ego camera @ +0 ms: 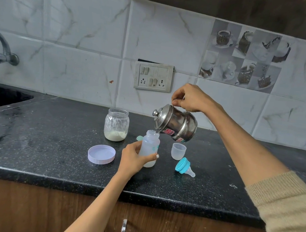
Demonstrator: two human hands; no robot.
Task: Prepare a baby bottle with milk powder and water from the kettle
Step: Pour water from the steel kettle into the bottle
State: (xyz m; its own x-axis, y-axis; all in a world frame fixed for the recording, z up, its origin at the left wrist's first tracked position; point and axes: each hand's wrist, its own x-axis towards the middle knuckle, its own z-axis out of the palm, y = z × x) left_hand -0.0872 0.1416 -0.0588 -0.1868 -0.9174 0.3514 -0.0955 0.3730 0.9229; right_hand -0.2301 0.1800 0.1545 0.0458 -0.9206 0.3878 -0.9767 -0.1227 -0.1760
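Observation:
My left hand (132, 160) grips the clear baby bottle (150, 145), which stands upright on the black counter (52, 143) with white liquid at its bottom. My right hand (189, 98) holds the steel kettle (177, 124) by its top handle. The kettle is tilted left, its spout right over the bottle's open mouth. Behind the bottle to the left stands an open glass jar (116, 124) with milk powder in its lower part. The blue ring with the teat (184, 166) lies on its side to the bottle's right.
A lilac jar lid (101, 154) lies upside down left of the bottle. A clear bottle cap (178, 151) stands to its right. A small green scoop (139, 138) peeks out behind the bottle. A sink (0, 97) and tap (3, 52) are at far left, a switch panel (153, 76) on the wall.

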